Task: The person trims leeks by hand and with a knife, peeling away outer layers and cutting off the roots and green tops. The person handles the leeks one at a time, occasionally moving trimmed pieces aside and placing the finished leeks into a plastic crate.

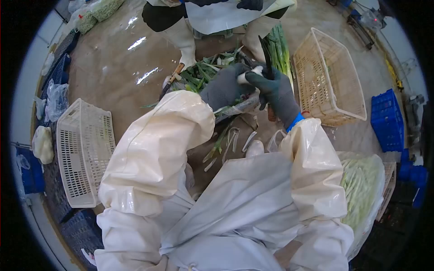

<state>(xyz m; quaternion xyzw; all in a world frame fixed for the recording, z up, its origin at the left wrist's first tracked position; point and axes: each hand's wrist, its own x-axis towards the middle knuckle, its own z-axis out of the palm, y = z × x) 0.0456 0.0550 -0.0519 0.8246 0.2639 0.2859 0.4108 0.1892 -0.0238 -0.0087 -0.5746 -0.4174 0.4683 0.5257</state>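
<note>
My left hand (224,86), in a grey glove, is closed on the white end of a green onion (249,76). My right hand (276,90), gloved the same way, is closed around a knife whose dark blade (266,53) points up and away from me. The right thumb rests near the white stalk. Beneath both hands lies a heap of green onion leaves and trimmings (205,72) in a dark-rimmed container, partly hidden by my left arm. A brown wooden handle (176,72) leans at its left edge.
Someone in white boots and apron (217,18) sits opposite. Long green onions (279,49) lie beside a cream crate (332,79) at right. Another white crate (86,153) stands left. A bag of pale stalks (361,189) and a blue crate (388,121) are at far right. The floor (113,58) looks wet.
</note>
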